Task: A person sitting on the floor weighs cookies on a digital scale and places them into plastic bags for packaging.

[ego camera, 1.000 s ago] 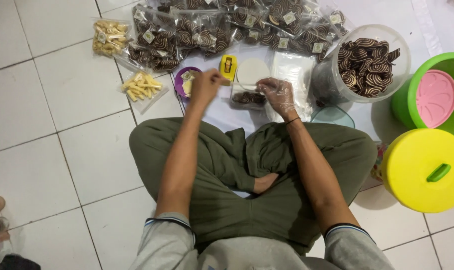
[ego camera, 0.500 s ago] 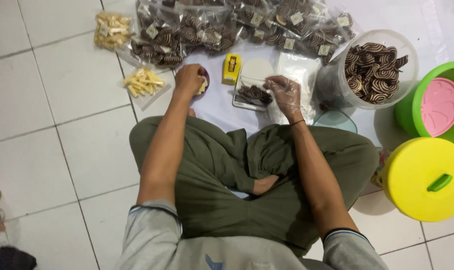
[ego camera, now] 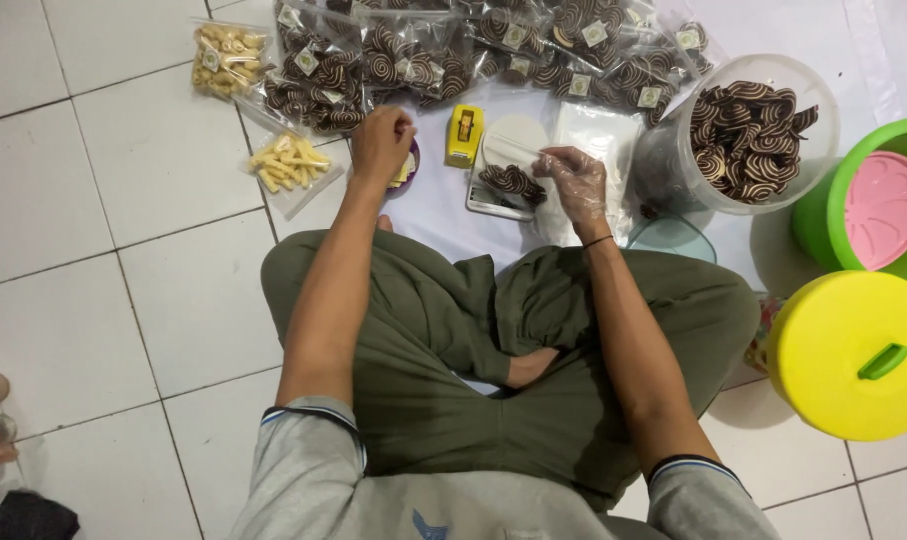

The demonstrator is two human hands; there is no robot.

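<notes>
The gloved right hand (ego camera: 574, 182) pinches the mouth of a clear plastic bag of brown spiral biscuits (ego camera: 512, 180), lying just right of the small yellow sealer (ego camera: 465, 135). The bag looks light, slippery and crumpling, its biscuits brittle; best held by the rim. The bare left hand (ego camera: 379, 145), left of the sealer, curls loosely over a small purple dish (ego camera: 410, 165); I cannot tell whether its grip holds anything.

White tiled floor (ego camera: 154, 190) — cookie bags (ego camera: 394, 50), perhaps a sheet (ego camera: 434, 205)

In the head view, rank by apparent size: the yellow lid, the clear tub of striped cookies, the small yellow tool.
1. yellow lid, though it lies nearer the camera, so this is unsure
2. clear tub of striped cookies
3. small yellow tool, clearly smallest
</notes>
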